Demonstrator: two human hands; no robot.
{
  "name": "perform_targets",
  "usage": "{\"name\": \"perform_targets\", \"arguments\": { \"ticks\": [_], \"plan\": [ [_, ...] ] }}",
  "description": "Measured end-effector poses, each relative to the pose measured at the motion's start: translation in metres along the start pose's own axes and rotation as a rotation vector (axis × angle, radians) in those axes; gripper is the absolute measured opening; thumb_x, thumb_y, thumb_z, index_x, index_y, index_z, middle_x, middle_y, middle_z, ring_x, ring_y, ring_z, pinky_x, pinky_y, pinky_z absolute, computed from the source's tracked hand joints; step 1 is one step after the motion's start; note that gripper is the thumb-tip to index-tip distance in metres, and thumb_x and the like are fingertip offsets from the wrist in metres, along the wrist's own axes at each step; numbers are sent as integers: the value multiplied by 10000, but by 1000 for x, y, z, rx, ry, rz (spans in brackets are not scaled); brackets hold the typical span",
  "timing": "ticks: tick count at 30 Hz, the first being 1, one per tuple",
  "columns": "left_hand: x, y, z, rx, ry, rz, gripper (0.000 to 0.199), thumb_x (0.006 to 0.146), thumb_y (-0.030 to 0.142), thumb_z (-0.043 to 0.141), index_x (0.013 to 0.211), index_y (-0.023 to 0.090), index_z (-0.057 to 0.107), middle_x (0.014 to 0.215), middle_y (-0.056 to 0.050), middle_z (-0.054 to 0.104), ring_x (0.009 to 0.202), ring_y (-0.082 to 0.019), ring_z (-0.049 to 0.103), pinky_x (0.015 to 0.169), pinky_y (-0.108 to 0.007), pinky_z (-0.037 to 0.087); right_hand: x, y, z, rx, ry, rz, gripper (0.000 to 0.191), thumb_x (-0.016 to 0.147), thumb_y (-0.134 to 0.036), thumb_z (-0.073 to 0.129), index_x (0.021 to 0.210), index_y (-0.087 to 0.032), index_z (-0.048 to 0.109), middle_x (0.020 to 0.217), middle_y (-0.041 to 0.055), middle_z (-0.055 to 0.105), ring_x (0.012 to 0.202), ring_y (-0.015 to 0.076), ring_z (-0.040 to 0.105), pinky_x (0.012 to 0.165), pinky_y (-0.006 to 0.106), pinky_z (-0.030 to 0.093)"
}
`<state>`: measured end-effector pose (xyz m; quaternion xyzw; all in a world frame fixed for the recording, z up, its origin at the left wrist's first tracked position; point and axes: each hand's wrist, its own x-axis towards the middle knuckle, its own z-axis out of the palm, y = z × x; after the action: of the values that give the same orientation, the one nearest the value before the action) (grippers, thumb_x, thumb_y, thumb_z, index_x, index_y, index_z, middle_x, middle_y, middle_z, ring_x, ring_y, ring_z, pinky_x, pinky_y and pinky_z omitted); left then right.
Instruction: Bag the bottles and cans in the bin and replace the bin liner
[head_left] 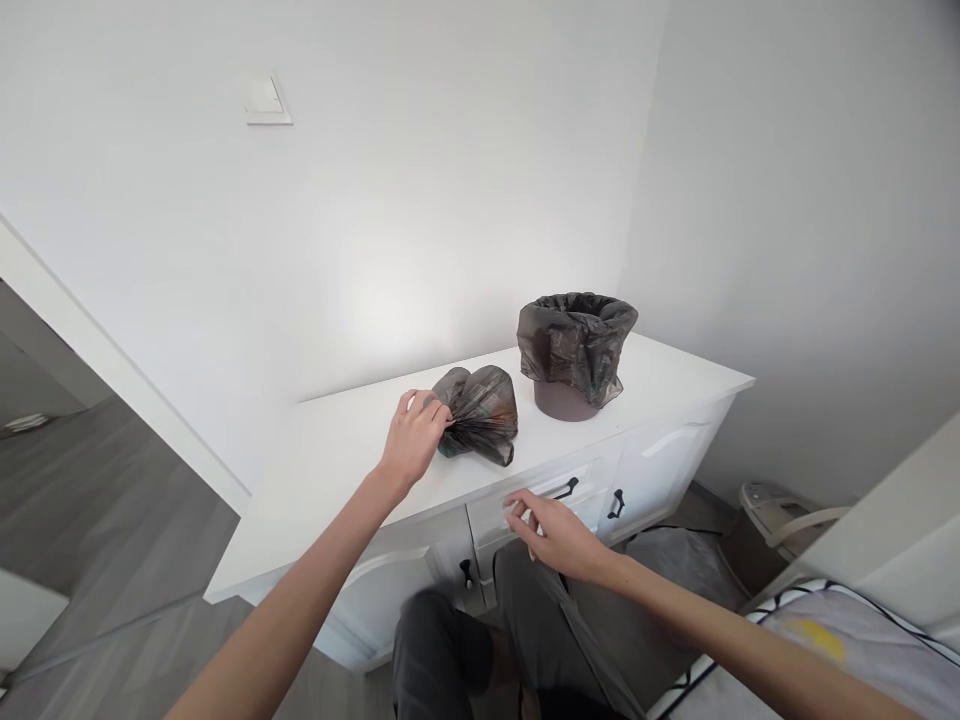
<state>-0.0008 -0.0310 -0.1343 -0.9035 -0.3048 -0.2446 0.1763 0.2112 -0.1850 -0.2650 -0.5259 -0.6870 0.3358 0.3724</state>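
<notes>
On the white cabinet top, my left hand (420,430) has its fingers closed on the gathered neck of a dark, see-through garbage bag (486,410). The bag is small and bunched, with some coloured contents showing faintly through the plastic. My right hand (551,530) hovers in front of the cabinet's drawer, lower than the top, with fingers loosely bent and apart and nothing seen in them. Right of the bag stands a brown trash can (564,402), upright, with a dark liner (574,345) folded over its rim and hanging down its side.
The white cabinet (352,480) stands against the wall and has black handles (616,504) on its front. A light switch (266,100) is on the wall. At the lower right are a beige-brown bin with a handle (769,525) and a cushion-like fabric edge (817,640).
</notes>
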Motion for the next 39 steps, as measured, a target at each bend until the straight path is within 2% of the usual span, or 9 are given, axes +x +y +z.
{"name": "perform_targets", "arguments": {
  "ticks": [4,9,16,21,26,29,33,36,39],
  "plan": [
    [8,16,-14,-36,-25,-55,216,1034,248,521,933,208,708,968,-112,779,1050,-303,689,1014,-485,452,25,3,5,-62,79,-74,395,994,-313,558,1382,-270,502,1109,9,749,749,159,721,820,328,520],
    [21,34,-26,-251,-20,-245,232,1050,370,502,954,248,674,916,-28,781,790,-217,692,750,-343,469,62,-28,19,31,242,-55,660,976,-341,614,1542,-231,291,1143,22,751,745,154,727,781,317,526],
    [33,22,-23,-688,190,-571,275,932,490,684,958,220,728,997,-71,797,830,-216,716,768,-338,535,67,-51,18,-111,318,113,175,986,-376,615,1075,-238,552,925,37,767,848,232,738,682,304,471],
    [29,-13,-14,-1020,426,-894,390,848,496,781,1014,151,705,1082,-143,765,893,-214,716,748,-350,592,57,-34,15,-250,326,133,269,988,-399,602,806,-261,460,845,76,739,853,269,734,704,324,485],
    [18,-29,-14,-1066,438,-1033,348,898,444,720,1065,146,650,1120,-162,718,987,-229,710,889,-435,589,46,-27,15,15,334,80,214,954,-404,593,888,-264,445,941,44,731,713,208,716,701,334,524],
    [4,-22,-21,-864,503,-935,371,909,394,702,1195,182,598,1330,-175,620,1241,-268,611,1051,-466,511,35,-31,9,144,461,126,308,916,-474,605,1003,-270,392,946,16,676,627,194,681,624,340,525],
    [-24,1,-39,-354,523,-408,238,972,315,572,1187,213,580,1283,-145,611,1244,-265,579,1094,-468,464,26,-38,-13,-10,736,19,289,916,-422,596,1065,-264,405,1009,60,607,842,240,671,741,399,557],
    [-41,19,-51,-271,164,45,122,992,294,531,1017,244,639,959,-59,694,938,-223,650,960,-412,522,28,-45,-27,-207,681,-206,203,952,-296,567,1144,-251,520,1169,134,599,1134,294,620,972,475,528],
    [-47,30,-50,-201,-167,294,181,1007,266,501,1029,231,676,946,-53,735,939,-231,671,970,-430,520,40,-52,-28,-348,519,-397,279,977,-203,530,1246,-257,578,1266,130,620,1266,301,576,1081,497,476]
  ]
}}
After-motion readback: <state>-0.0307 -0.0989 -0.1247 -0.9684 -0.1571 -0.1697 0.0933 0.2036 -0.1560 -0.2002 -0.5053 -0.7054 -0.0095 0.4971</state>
